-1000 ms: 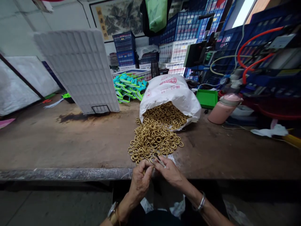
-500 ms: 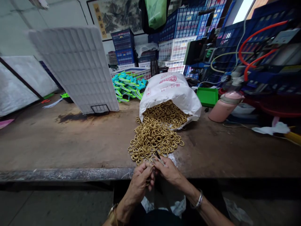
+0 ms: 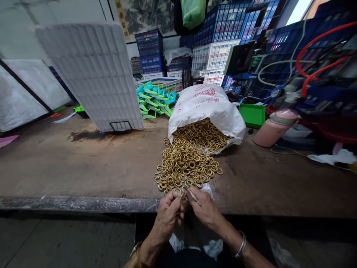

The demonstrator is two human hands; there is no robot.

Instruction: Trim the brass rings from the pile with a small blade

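My left hand [image 3: 169, 210] is closed at the table's front edge, pinching a small gold-coloured ring [image 3: 182, 194] between thumb and fingertips. Close beside it, my right hand [image 3: 204, 208] is wrapped round a slim grey tool [image 3: 194, 197], perhaps a small knife; its working end is too small to make out. The two hands' fingertips nearly meet at the ring. Just beyond them lies a loose pile of gold rings [image 3: 186, 167], spilling from the mouth of a white woven sack [image 3: 205, 102] that rests on its side.
A white padded panel [image 3: 95, 74] stands upright at the left of the brown table [image 3: 83, 167]. Behind are green and turquoise plastic pieces [image 3: 154, 98] and stacked crates [image 3: 213, 56]. On the right stand a green tray [image 3: 252, 114], a pink bottle [image 3: 275, 128] and orange hoses [image 3: 306, 52].
The view has shifted slightly, so the table's things sit further right. My right hand has turned the grey tool, its dark end now down by the ring in my left fingers.
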